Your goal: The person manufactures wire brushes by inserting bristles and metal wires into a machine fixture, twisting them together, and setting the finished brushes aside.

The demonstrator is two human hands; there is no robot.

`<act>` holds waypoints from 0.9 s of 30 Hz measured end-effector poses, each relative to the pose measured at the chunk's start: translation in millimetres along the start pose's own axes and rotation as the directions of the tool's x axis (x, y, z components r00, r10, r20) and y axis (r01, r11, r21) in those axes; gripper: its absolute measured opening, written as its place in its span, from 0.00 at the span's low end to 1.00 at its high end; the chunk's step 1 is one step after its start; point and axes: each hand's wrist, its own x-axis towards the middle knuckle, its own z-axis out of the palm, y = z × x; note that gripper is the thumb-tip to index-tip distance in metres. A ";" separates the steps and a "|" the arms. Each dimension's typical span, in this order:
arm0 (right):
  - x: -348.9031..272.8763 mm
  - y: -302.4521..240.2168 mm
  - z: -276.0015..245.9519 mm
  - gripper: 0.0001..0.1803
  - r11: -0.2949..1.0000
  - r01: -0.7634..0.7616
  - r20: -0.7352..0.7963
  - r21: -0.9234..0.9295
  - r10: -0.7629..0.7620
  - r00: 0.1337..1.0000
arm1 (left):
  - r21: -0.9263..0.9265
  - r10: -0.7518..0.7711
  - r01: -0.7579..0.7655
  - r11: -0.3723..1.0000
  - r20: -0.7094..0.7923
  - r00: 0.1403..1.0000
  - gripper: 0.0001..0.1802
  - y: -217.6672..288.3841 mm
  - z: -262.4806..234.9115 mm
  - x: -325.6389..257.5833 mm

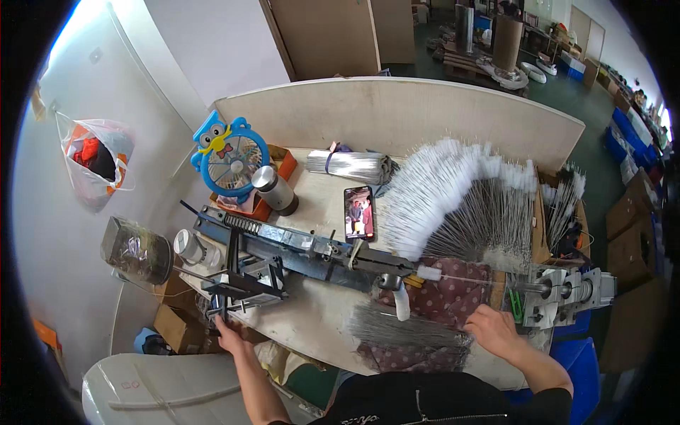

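Two hands work well apart: your left hand (228, 336) meets the black lever frame (244, 287), its grip too hidden to tell, and your right hand (492, 329) curls by the loose wires (411, 329), whether pinching one you can't tell from above. The white-tufted brush (428, 273) sits between steel bar (312, 248) and spindle (542, 289); if that turns, its thin wire could whip your near fingers. Bare tabletop (315, 312) gives you room leftward; the brush pile (439, 191) crowds the far side.
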 end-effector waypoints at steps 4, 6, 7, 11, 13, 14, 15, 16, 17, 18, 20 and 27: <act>-3.6 8.0 0.1 0.08 0.993 -0.114 0.012 -0.009 0.114 0.993 | -0.027 -0.265 0.279 0.960 0.237 0.935 0.26 -23.8 3.5 -72.6; -3.8 12.3 -0.6 0.08 0.988 -0.157 0.069 -0.001 0.157 0.985 | -0.059 -0.489 0.539 0.840 0.345 0.801 0.26 -33.0 14.8 -120.5; -3.2 13.6 -0.7 0.08 0.988 -0.152 0.075 0.002 0.151 0.986 | 0.040 -0.535 0.592 0.805 0.479 0.696 0.22 -38.6 23.6 -142.4; -2.1 20.4 -0.6 0.08 0.998 -0.036 0.043 0.052 0.034 0.999 | 0.386 -0.482 0.325 0.863 0.822 0.303 0.21 -37.4 80.7 -253.8; -4.4 22.4 -0.1 0.07 0.999 0.008 0.036 0.043 -0.009 0.999 | 0.537 -0.539 0.072 0.840 0.814 0.219 0.20 -59.7 101.8 -300.7; -5.5 21.4 0.7 0.07 1.000 0.014 0.039 -0.021 -0.014 0.999 | 0.484 -0.433 -0.010 0.875 0.790 0.434 0.15 -54.9 108.5 -330.1; -7.9 21.1 -0.5 0.08 0.996 0.018 0.042 -0.091 -0.014 0.999 | 0.488 -0.435 -0.011 0.873 0.788 0.435 0.15 -30.2 109.0 -348.6; -5.3 21.4 -1.4 0.08 0.996 0.014 0.038 -0.091 -0.011 0.999 | 0.521 -0.600 0.300 0.799 0.721 0.347 0.12 -5.6 114.8 -367.9; 1.6 18.0 -2.5 0.08 0.993 0.016 0.012 -0.121 -0.015 1.000 | 0.515 -0.721 0.572 0.638 0.660 0.210 0.10 8.6 127.7 -376.2; -4.3 8.8 -2.3 0.09 0.990 0.019 0.001 -0.138 -0.019 1.000 | 0.437 -0.747 0.825 0.358 0.664 -0.027 0.10 29.9 131.9 -356.2; -6.0 6.5 -6.2 0.09 0.983 -0.012 0.043 -0.184 0.020 0.999 | 0.381 -0.674 0.917 -0.123 0.646 -0.358 0.14 62.9 147.3 -316.1; -21.6 17.7 -112.5 0.08 0.946 -0.082 -0.321 -0.313 -0.024 0.947 | 0.792 -0.731 0.304 0.529 0.607 -0.310 0.14 54.0 97.2 -304.5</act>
